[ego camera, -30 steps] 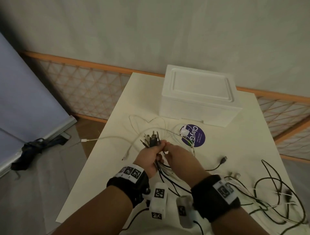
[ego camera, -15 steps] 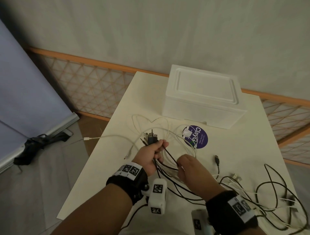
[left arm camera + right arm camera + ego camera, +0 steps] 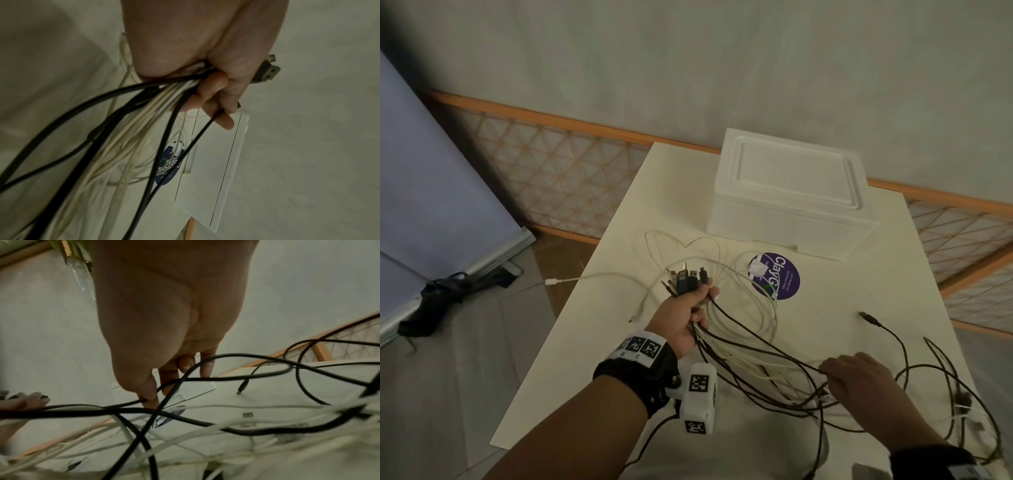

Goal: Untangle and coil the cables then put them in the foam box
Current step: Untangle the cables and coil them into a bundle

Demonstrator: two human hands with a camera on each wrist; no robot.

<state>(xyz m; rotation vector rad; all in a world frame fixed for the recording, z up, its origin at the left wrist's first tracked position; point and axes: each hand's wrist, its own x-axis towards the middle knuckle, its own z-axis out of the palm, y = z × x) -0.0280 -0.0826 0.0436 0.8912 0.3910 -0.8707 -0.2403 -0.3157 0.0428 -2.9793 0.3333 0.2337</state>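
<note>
My left hand (image 3: 688, 308) (image 3: 205, 78) grips a bundle of black and white cables (image 3: 739, 346) (image 3: 127, 123) just below their plugs (image 3: 685, 279), which stick up above the fist. The cables trail right and down to my right hand (image 3: 828, 377) (image 3: 152, 395), which pinches one black cable (image 3: 205, 378) between thumb and forefinger, low over the table. More tangled black and white cable (image 3: 945, 394) lies at the right. The white foam box (image 3: 787, 192), lid on, stands at the table's far side.
The cream table (image 3: 592, 342) carries a round purple sticker (image 3: 777, 277) in front of the box. A loose black plug (image 3: 868, 317) lies to the right. White cable loops (image 3: 681, 246) spread past the left edge. Floor and a dark bundle (image 3: 445, 291) lie left.
My right hand has slid away from the left, down and to the right along the black cable, drawing it out. The left hand has stayed put with the plug ends.
</note>
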